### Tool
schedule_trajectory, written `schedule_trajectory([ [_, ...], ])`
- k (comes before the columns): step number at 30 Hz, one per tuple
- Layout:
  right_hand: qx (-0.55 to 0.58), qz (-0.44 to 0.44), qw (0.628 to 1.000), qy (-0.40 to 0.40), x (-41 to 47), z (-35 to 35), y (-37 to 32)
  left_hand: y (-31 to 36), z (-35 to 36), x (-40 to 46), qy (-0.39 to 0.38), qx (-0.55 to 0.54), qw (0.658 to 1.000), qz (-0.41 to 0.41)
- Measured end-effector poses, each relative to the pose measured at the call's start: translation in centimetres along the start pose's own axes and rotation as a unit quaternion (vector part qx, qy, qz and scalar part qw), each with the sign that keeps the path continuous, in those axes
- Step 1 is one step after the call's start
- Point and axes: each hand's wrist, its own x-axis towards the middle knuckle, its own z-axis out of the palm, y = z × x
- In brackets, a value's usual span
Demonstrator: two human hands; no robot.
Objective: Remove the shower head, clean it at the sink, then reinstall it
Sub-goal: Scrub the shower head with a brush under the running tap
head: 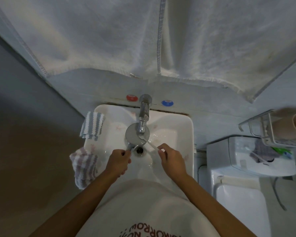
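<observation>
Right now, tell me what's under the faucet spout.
The round shower head sits under the faucet, its handle gripped by the left hand. The right hand holds a toothbrush against it. The basin below the head is covered.

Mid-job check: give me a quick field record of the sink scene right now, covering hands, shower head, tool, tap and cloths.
left hand: grips the shower head by its handle
shower head: round face held over the sink, under the tap
right hand: pinches a toothbrush, its bristle end on the head's face
water: seems to run; basin looks wet
cloths: blue striped cloth on the sink's left rim, purple striped cloth hanging off the rim nearer the person
stage: cleaning, head not yet reinstalled
</observation>
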Motion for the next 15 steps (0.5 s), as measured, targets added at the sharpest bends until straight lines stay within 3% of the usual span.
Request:
schedule_trajectory([
  [5, -0.022, 0.023, 0.998, 0.049, 0.47, -0.3, 0.15, -0.17, -0.14, 0.3, -0.003, -0.05, 0.998, -0.025],
  [9, -0.016, 0.001, 1.0, 0.015, 0.11, -0.09, -0.09, -0.01, -0.17, 0.24, -0.005, -0.069, 0.997, -0.024],
  [15, -0.012, 0.021, 0.999, 0.049, 0.44, -0.37, 0.02, 0.29, -0.06, -0.06, -0.007, -0.074, 0.997, -0.014],
])
